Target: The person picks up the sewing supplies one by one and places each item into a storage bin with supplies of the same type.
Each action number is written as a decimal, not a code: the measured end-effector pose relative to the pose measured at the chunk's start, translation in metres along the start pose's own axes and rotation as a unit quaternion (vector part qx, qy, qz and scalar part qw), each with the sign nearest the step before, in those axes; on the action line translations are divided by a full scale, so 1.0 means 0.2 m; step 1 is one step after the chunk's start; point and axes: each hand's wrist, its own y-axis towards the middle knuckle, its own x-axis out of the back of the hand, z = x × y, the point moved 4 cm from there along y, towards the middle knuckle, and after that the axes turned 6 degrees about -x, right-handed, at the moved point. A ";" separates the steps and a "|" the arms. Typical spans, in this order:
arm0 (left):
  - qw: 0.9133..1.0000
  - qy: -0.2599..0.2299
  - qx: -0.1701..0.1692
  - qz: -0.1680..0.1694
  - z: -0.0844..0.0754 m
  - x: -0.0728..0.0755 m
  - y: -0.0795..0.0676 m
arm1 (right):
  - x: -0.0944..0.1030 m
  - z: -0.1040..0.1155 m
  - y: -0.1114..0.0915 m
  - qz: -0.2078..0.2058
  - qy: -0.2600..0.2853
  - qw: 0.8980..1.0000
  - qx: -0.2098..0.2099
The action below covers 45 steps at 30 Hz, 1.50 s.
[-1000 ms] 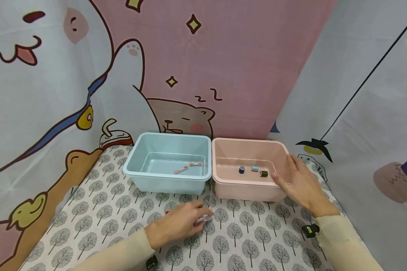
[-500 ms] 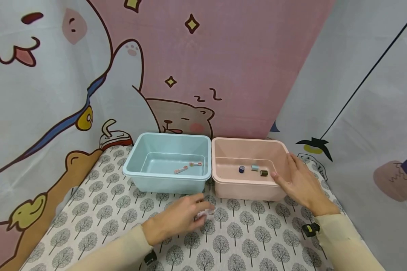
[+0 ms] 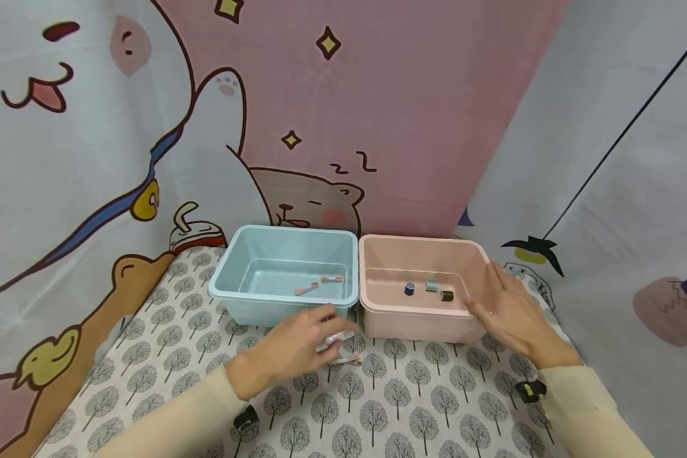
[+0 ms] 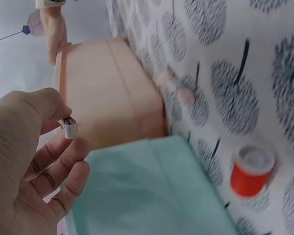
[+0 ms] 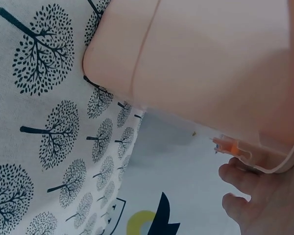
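Note:
My left hand [image 3: 298, 346] is raised in front of the light blue bin [image 3: 283, 298], pinching a small white strip [image 3: 336, 338] between thumb and forefinger. Seen from the left wrist, only the squarish end of that strip shows; its other fingers curve loosely below. On the cloth under the hand lies a slim, pale piece with pinkish ends [image 3: 346, 360]. A red thread spool [image 4: 250, 171] stands nearby, hidden behind the hand in the head view. My right hand [image 3: 518, 324] grips the pink bin [image 3: 415, 313] at its right rim, fingers outside, thumb toward the inside.
Inside the blue bin are two slim pale pieces [image 3: 306, 289] with pinkish ends. The pink bin holds a dark blue spool [image 3: 409, 289], a light blue spool [image 3: 431, 286] and a dark green spool [image 3: 446, 296]. Both bins stand side by side on a tree-print cloth [image 3: 395, 407].
The left hand has lifted from the cloth toward the blue bin with the white strip in its fingers, uncovering the pale piece below. The right hand has stayed at the pink bin's rim.

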 end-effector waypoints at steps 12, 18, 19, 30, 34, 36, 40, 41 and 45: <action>0.999 0.028 -0.007 -0.036 0.08 0.22 0.04 | 0.02 0.00 -0.01 0.002 -0.016 1.000 0.012; 0.998 0.034 0.005 -0.048 0.14 0.30 0.05 | 0.01 -0.03 -0.02 -0.011 -0.024 0.999 0.022; 0.998 0.033 0.008 -0.050 0.15 0.31 0.06 | 0.01 -0.03 -0.02 -0.013 -0.024 0.999 0.023; 0.997 0.051 0.036 -0.049 0.26 0.44 0.09 | 0.01 -0.03 -0.02 -0.021 -0.017 0.999 0.023; 0.997 0.054 0.037 -0.043 0.30 0.46 0.12 | 0.00 -0.04 -0.02 -0.023 -0.017 0.999 0.020; 0.997 0.054 0.039 -0.037 0.32 0.48 0.13 | 0.00 -0.04 -0.02 -0.023 -0.017 0.999 0.018; 0.997 0.060 0.050 -0.026 0.37 0.50 0.16 | 0.00 -0.04 -0.02 -0.022 -0.015 1.000 0.014; 0.996 0.064 0.053 -0.024 0.38 0.51 0.17 | 0.00 -0.04 -0.02 -0.023 -0.014 1.000 0.013; 0.995 0.073 0.063 -0.014 0.43 0.53 0.20 | -0.01 -0.04 -0.02 -0.025 -0.008 1.000 0.013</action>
